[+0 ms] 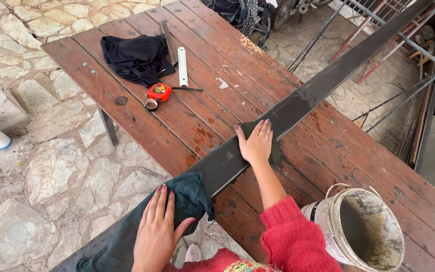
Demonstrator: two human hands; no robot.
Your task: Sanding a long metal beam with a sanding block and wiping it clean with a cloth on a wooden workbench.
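- Pressing our right hand (256,143) flat, fingers together, on the long dark metal bar (298,106) across the desk (127,108)
- Left hand (157,229), fingers spread, pushes a dark green rag (190,194) against the bar

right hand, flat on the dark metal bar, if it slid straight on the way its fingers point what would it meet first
The right hand points up along the long dark metal bar. Sliding on, it would meet only more bare bar; that way looks free up to the picture's edge.
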